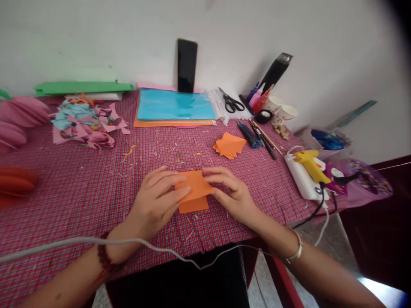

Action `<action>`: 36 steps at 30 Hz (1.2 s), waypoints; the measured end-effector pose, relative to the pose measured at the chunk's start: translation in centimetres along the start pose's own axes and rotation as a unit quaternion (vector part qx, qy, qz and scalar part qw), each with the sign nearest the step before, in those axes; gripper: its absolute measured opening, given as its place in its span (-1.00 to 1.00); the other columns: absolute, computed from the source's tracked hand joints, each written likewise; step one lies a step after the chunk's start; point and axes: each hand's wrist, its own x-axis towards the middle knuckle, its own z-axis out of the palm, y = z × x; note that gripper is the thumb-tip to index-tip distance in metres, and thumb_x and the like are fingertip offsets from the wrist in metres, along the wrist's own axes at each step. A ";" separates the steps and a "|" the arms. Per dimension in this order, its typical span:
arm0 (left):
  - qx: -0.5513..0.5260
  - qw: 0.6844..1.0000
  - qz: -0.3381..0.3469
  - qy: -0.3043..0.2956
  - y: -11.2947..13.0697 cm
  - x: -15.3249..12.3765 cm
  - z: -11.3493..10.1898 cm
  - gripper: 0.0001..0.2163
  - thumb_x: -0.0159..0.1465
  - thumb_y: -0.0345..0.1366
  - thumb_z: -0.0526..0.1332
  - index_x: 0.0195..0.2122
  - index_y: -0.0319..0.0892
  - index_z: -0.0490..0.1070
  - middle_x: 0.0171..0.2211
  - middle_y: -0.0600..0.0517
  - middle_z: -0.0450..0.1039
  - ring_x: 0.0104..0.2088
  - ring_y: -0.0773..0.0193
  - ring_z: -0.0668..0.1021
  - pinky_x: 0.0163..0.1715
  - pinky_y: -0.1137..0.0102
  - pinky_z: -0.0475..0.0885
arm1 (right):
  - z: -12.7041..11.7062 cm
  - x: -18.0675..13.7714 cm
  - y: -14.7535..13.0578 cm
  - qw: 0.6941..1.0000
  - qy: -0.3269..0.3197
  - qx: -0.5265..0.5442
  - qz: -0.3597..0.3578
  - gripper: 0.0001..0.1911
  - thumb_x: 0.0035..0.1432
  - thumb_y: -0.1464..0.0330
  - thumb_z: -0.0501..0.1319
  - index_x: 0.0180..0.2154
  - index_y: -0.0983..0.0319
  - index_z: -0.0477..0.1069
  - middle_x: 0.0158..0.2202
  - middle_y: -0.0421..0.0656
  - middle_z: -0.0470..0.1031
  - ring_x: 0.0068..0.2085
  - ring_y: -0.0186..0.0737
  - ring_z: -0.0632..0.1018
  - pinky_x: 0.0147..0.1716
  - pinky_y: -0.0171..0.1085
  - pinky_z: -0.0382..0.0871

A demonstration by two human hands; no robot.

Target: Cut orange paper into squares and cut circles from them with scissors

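Between my hands is a piece of orange paper (195,185), with a lower orange flap or second sheet (194,205) showing beneath its near edge. My left hand (157,199) grips its left side, the thumb lying on top. At the right edge, my right hand (233,192) pinches the paper between thumb and fingers. Just beyond my right hand lies a small pile of orange paper pieces (229,145). Small paper shreds are scattered around on the red checked tablecloth (135,171).
Colored sheets (176,105) lie at the back under a leaning phone (187,66). Scissors (231,102), pens (248,134) and paper cups (285,113) stand or lie right of them. A yellow glue gun (310,164) rests on a white power strip (302,175). Paper scraps (90,124) are heaped left. A white cable (154,246) crosses in front.
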 end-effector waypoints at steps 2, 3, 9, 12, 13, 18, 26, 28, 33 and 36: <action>0.059 0.995 0.053 0.055 1.2 -0.4 -1.6 -0.68 0.26 -0.47 0.18 -0.06 0.12 0.48 -0.09 0.11 0.56 -0.03 0.20 0.54 0.17 0.08 0.33 | 0.4 -0.5 -1.1 0.992 0.063 0.097 0.044 -0.67 0.23 0.26 0.22 0.05 0.01 0.38 0.15 -0.11 0.40 0.16 -0.11 0.42 0.20 0.00 0.23; 0.085 0.991 0.075 0.069 1.9 -0.7 -2.3 -0.66 0.26 -0.48 0.18 -0.04 0.13 0.47 -0.11 0.13 0.57 -0.05 0.21 0.55 0.19 0.09 0.32 | 0.7 -0.8 -1.6 0.980 0.071 0.167 0.077 -0.64 0.25 0.22 0.18 0.08 0.03 0.34 0.15 -0.08 0.40 0.15 -0.11 0.44 0.18 -0.01 0.26; 0.137 0.979 0.125 0.086 4.2 -3.2 -3.3 -0.66 0.23 -0.53 0.23 -0.08 0.07 0.48 -0.28 0.14 0.58 -0.15 0.27 0.54 0.25 0.18 0.26 | 2.9 -1.4 -4.0 0.869 -0.052 0.426 0.246 -0.57 0.09 0.08 0.29 -0.09 0.20 0.46 -0.14 -0.04 0.58 -0.18 -0.12 0.58 -0.16 -0.13 0.46; 0.099 0.987 0.092 0.090 3.9 -3.7 -3.0 -0.59 0.21 -0.55 0.21 -0.02 0.10 0.46 -0.19 0.11 0.55 -0.10 0.23 0.54 0.20 0.16 0.32 | 3.6 -1.2 -4.9 0.860 -0.012 0.439 0.259 -0.70 -0.03 0.20 0.41 -0.26 0.22 0.53 -0.28 -0.13 0.61 -0.30 -0.21 0.57 -0.21 -0.20 0.45; 0.065 0.991 0.050 0.102 3.8 -3.8 -2.9 -0.58 0.21 -0.55 0.19 0.00 0.10 0.44 -0.13 0.08 0.53 -0.07 0.20 0.53 0.16 0.14 0.36 | 3.8 -1.0 -5.0 0.862 0.004 0.439 0.254 -0.72 -0.03 0.21 0.41 -0.29 0.22 0.53 -0.31 -0.14 0.60 -0.32 -0.23 0.56 -0.21 -0.20 0.44; -0.254 0.910 -0.314 0.095 3.6 -3.3 -3.1 -0.82 0.29 -0.29 0.14 -0.11 -0.03 0.44 -0.40 0.08 0.43 -0.41 0.29 0.51 -0.45 0.37 0.48 | 4.2 -0.5 -5.2 0.884 0.042 0.409 0.221 -0.81 -0.01 0.25 0.39 -0.35 0.20 0.55 -0.40 -0.20 0.57 -0.38 -0.29 0.53 -0.25 -0.23 0.43; -0.309 0.875 -0.373 -0.011 4.3 -2.2 -2.5 -0.77 0.19 -0.14 0.24 -0.51 -0.16 0.47 -0.54 0.07 0.38 -0.48 0.30 0.47 -0.49 0.40 0.42 | 5.0 -0.6 -5.5 0.928 0.002 0.319 0.191 -0.84 0.05 0.23 0.33 -0.33 0.17 0.51 -0.34 -0.20 0.55 -0.32 -0.27 0.51 -0.28 -0.23 0.42; -0.382 0.834 -0.397 0.000 4.4 -1.9 -2.2 -0.81 0.18 -0.14 0.25 -0.44 -0.16 0.46 -0.42 0.02 0.49 -0.39 0.24 0.54 -0.38 0.33 0.50 | 4.9 -0.7 -5.5 0.942 -0.009 0.287 0.176 -0.86 0.07 0.25 0.32 -0.33 0.16 0.49 -0.33 -0.21 0.53 -0.33 -0.28 0.49 -0.30 -0.24 0.41; -0.612 0.631 -0.476 0.000 4.8 -1.5 -1.6 -0.81 0.14 -0.25 0.27 -0.22 -0.14 0.45 -0.30 -0.02 0.59 -0.36 0.21 0.62 -0.29 0.28 0.56 | 4.6 -0.8 -5.1 0.942 -0.017 0.289 0.170 -0.89 0.02 0.33 0.36 -0.39 0.17 0.47 -0.40 -0.25 0.46 -0.38 -0.33 0.45 -0.38 -0.30 0.36; -0.677 0.572 -0.462 0.006 4.9 -1.7 -1.6 -0.74 0.09 -0.34 0.25 -0.17 -0.15 0.48 -0.23 -0.05 0.60 -0.31 0.20 0.63 -0.24 0.31 0.56 | 4.7 -0.7 -4.7 0.886 -0.015 0.397 0.240 -0.78 -0.07 0.34 0.43 -0.32 0.18 0.49 -0.36 -0.24 0.52 -0.37 -0.33 0.50 -0.32 -0.28 0.40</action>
